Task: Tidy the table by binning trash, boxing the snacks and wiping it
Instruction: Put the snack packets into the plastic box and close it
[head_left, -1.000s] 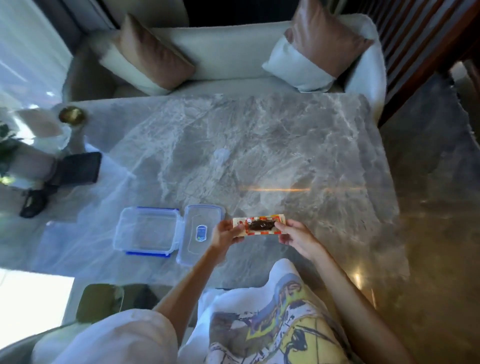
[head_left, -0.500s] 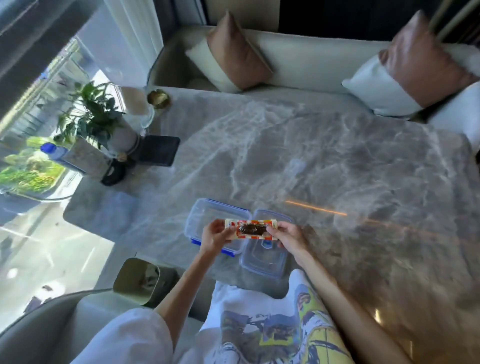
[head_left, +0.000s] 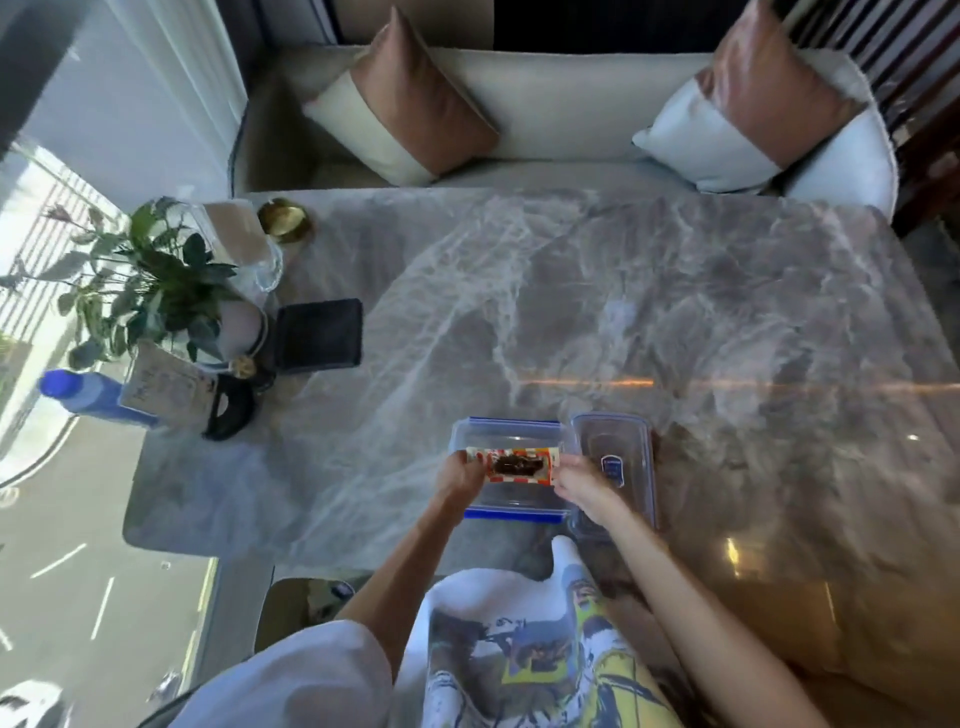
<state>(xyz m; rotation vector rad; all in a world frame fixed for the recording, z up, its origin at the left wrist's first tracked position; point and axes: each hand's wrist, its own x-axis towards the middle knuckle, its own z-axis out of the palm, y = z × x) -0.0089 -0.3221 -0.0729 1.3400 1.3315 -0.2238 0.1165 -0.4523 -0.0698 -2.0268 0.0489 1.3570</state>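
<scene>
At 9 o'clock on the grey veined marble table (head_left: 597, 291): one blue-capped plastic bottle (head_left: 88, 396) lying on its side, one green potted plant (head_left: 150, 280), one black flat square pad (head_left: 318, 335). At 11 o'clock: one round brass dish (head_left: 284, 220). Beyond the far edge, one cream sofa (head_left: 561, 98) carrying two tan-and-white cushions, one at 11 o'clock (head_left: 402, 101), one at 1 o'clock (head_left: 748, 98).

Near the table's front edge, at 6 o'clock: one clear rectangular plastic box with blue clips (head_left: 511, 470), open and upright. One clear plastic lid (head_left: 615, 462) lies flat just beside it on the 3 o'clock side, touching or nearly so.

One snack is in view: a flat orange-and-white packet with a dark window (head_left: 514, 464), held level over the box opening. Contact with the box cannot be determined.

Left hand (head_left: 460, 475): fingers curled shut, pinching the packet's 9 o'clock end. Right hand (head_left: 579, 486): fingers likewise closed on the packet's 3 o'clock end, the hand partly over the lid.
</scene>
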